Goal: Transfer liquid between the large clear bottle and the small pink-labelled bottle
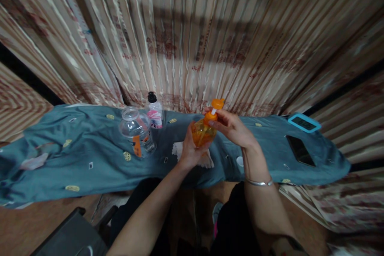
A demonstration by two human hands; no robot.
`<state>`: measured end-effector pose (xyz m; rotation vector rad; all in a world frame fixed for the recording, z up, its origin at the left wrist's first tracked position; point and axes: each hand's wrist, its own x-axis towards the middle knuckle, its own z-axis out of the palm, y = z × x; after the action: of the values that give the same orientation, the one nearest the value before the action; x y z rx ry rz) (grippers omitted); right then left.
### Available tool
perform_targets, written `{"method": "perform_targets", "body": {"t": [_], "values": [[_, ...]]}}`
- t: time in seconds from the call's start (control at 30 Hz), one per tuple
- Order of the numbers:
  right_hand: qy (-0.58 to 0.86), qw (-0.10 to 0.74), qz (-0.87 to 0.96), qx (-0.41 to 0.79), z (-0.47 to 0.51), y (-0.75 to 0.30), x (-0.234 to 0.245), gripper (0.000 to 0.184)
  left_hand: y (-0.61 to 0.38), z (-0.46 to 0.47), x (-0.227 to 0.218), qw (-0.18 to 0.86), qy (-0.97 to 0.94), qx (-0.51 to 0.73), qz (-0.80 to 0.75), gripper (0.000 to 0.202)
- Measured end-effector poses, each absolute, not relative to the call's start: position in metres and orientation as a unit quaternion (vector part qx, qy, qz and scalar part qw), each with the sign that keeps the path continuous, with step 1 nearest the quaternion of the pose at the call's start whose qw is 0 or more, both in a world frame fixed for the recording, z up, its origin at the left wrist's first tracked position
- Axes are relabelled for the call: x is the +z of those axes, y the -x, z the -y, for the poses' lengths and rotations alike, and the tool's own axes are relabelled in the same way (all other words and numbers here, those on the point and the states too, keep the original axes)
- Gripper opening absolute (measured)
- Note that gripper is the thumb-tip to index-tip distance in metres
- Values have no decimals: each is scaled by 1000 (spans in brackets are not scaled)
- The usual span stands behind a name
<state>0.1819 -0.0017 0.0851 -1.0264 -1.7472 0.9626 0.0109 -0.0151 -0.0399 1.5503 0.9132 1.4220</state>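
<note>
Pleated curtains (180, 56) hang behind a cloth-covered surface (105, 170). Between the hands is the orange bottle (203, 133): the left hand (189, 149) wraps its body, while the right hand (234, 127) pinches the pump (217, 104) around its collar (211, 117). Below the left hand lies a tissue (207, 161); left of it stands a clear jar (135, 129). The bottle is probably light, stiff-walled and slightly slick; its lower body and collar seem the surest holds, the thin stem (214, 111) the weakest.
</note>
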Motion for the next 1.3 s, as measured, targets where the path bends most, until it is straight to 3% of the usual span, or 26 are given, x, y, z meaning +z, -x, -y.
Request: {"method": "perform_targets", "body": {"t": [0.17, 0.37, 0.57, 0.87, 1.3], "values": [[415, 448, 695, 380, 0, -179, 82, 60, -14, 12, -41, 431, -606, 576, -340, 75], [422, 478, 685, 352, 0, -173, 78, 44, -13, 13, -41, 436, -599, 578, -342, 74], [400, 466, 688, 387, 6, -176, 83, 62, -13, 15, -40, 459, -596, 576, -320, 74], [403, 453, 680, 412, 7, -179, 85, 57, -13, 13, -44, 427, -604, 575, -349, 78], [396, 459, 663, 439, 6, -176, 83, 63, -12, 13, -40, 459, -596, 581, -312, 75]]}}
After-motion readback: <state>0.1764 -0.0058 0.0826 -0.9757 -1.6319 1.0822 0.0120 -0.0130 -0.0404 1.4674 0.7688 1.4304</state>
